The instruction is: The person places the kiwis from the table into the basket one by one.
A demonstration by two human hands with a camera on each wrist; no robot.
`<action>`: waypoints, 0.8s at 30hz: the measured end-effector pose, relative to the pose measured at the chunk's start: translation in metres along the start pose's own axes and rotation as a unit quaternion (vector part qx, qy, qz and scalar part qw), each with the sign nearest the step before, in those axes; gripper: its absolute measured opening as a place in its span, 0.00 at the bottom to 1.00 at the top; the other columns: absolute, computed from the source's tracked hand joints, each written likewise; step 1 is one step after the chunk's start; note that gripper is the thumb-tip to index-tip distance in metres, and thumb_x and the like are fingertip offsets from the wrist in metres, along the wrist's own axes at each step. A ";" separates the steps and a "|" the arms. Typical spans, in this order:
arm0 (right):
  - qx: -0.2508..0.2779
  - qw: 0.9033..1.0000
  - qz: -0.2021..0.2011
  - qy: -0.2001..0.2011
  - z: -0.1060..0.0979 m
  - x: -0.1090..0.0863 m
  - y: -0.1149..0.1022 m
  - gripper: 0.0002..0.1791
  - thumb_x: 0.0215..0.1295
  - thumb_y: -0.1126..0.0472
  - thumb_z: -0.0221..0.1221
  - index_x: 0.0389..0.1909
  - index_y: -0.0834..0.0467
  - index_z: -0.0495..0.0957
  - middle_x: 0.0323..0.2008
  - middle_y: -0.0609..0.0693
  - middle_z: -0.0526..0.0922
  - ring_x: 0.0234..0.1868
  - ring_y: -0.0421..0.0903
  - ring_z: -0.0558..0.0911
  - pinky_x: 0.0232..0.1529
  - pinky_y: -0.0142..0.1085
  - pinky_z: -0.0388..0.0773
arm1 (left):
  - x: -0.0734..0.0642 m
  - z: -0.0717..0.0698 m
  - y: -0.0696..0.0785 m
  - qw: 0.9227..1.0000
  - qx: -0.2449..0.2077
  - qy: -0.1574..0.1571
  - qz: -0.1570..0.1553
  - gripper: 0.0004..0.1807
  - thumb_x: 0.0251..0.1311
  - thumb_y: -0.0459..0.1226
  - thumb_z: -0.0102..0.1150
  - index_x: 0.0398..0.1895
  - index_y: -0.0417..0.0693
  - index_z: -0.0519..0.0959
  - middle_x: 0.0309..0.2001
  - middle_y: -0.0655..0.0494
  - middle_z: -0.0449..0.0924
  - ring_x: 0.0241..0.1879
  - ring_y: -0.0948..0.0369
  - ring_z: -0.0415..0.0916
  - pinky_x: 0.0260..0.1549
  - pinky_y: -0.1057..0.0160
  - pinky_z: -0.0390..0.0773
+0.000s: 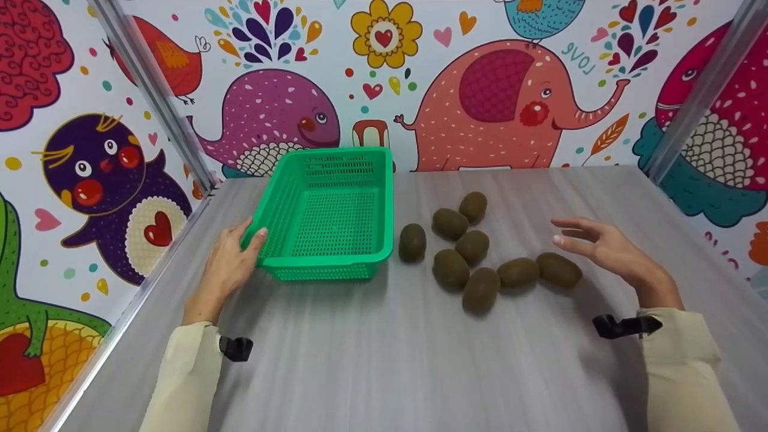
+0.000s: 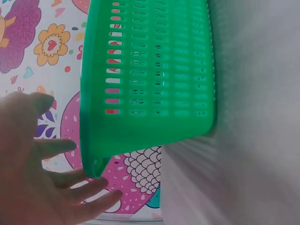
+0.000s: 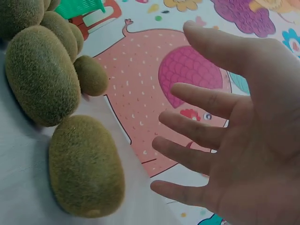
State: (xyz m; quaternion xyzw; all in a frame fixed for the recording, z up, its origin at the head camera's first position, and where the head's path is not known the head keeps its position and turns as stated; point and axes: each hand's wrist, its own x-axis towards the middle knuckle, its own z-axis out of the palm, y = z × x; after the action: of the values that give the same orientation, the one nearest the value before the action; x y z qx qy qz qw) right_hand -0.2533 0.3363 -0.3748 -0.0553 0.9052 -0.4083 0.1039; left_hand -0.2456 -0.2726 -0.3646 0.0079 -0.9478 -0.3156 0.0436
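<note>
A green plastic basket (image 1: 327, 262) with slotted sides stands on the left of the table. My left hand (image 1: 231, 258) is at its near left corner, with fingers spread and extended; the left wrist view shows the thumb (image 2: 43, 103) apart from the basket rim (image 2: 86, 93), while other fingers reach past the corner. Whether they touch it is unclear. Several brown fuzzy kiwis (image 1: 451, 270) lie loosely grouped right of the basket. Over the table beside the rightmost kiwi (image 1: 559, 270), my right hand (image 1: 612, 249) holds nothing, its fingers extended and apart in the right wrist view (image 3: 234, 126).
The grey wood-grain table (image 1: 408, 366) meets a printed cartoon backdrop (image 1: 372, 90) behind the basket. Metal posts (image 1: 156, 96) stand at the corners. A single kiwi (image 1: 412, 243) lies close to the basket's right side.
</note>
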 end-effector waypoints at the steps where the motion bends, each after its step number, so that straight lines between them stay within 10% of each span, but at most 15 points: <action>1: 0.008 1.000 0.004 -0.001 0.000 -0.001 0.003 0.43 0.70 0.36 0.55 0.78 0.52 0.56 0.77 0.63 0.54 0.76 0.69 0.50 0.68 0.74 0.51 | 0.000 0.001 -0.001 1.000 -0.008 0.000 -0.002 0.40 0.77 0.58 0.36 0.79 0.39 0.50 0.74 0.28 0.52 0.74 0.34 0.52 0.72 0.34 0.52; 17: 0.040 0.998 0.053 -0.020 0.009 0.003 0.028 0.46 0.68 0.36 0.58 0.78 0.54 0.55 0.75 0.65 0.58 0.75 0.67 0.55 0.71 0.70 0.53 | 0.003 0.015 -0.014 0.971 -0.212 0.059 -0.088 0.30 0.79 0.45 0.39 0.78 0.43 0.58 0.73 0.36 0.61 0.71 0.45 0.62 0.67 0.49 0.67; 24: 0.017 0.998 0.049 -0.040 0.012 0.002 0.032 0.46 0.68 0.38 0.59 0.78 0.57 0.56 0.74 0.67 0.59 0.74 0.69 0.58 0.69 0.70 0.56 | 0.000 0.025 -0.024 0.949 -0.277 0.079 -0.132 0.27 0.78 0.46 0.40 0.77 0.54 0.61 0.72 0.44 0.66 0.46 0.69 0.73 0.40 0.76 0.77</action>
State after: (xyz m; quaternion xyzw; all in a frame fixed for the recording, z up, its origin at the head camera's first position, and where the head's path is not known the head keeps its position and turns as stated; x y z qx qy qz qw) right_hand -0.2533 0.3481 -0.4067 -0.0250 0.8950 -0.4154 0.1605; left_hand -0.2481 -0.2774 -0.3988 0.1450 -0.8071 -0.5672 0.0764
